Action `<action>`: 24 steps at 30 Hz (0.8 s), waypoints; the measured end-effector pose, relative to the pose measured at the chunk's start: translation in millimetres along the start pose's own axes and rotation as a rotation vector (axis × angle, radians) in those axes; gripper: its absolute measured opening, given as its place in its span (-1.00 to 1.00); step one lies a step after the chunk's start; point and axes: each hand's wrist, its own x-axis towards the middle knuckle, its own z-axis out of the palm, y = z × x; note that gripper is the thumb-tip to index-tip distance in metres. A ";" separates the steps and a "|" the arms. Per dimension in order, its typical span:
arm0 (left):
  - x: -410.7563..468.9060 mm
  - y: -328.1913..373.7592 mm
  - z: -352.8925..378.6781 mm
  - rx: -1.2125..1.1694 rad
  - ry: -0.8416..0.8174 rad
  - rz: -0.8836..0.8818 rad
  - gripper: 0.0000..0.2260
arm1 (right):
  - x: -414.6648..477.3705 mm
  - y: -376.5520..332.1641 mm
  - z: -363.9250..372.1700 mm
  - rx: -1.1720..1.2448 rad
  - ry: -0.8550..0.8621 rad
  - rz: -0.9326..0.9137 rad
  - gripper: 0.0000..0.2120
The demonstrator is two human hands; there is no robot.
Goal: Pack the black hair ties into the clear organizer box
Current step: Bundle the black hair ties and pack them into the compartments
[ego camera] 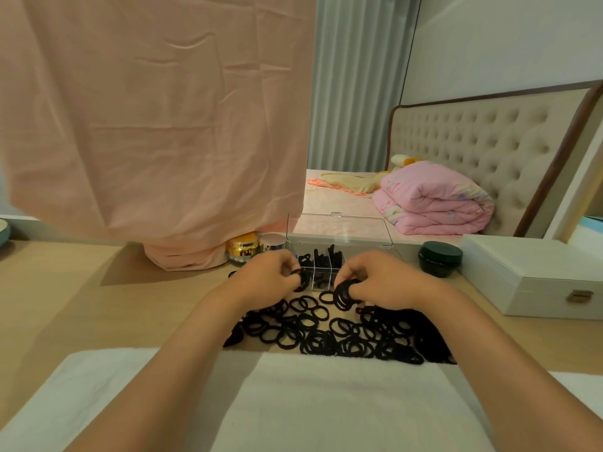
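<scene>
One black hair tie [295, 272] is pinched by the left hand [269, 282]; a bunch [342, 293], uncountable, is gripped by the right hand [383, 283]. One open clear organizer box [339, 233] is set just beyond both hands, loose ties [326, 336] heaped beneath.

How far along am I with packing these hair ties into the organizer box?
Partly done. The open clear organizer box already holds ties in some compartments. The right hand grips a bunch of ties, and the left hand pinches one tie near the box. A big pile of loose hair ties waits on the table.
</scene>
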 end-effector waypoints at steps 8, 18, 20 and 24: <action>-6.3 7.3 6.5 0.025 -0.311 -0.005 -0.92 | 9.3 6.4 24.3 -0.303 -0.188 0.039 -0.71; -5.7 23.5 16.6 0.503 -0.263 0.017 -0.78 | 9.1 11.2 25.3 -0.277 -0.097 0.008 -0.90; -5.6 20.1 14.8 0.453 -0.250 0.017 -0.83 | 5.9 9.8 15.8 -0.190 -0.040 -0.017 -0.91; -5.7 14.2 -2.7 0.172 -0.214 0.003 -0.92 | -5.5 -1.4 2.8 -0.006 -0.103 -0.073 -0.70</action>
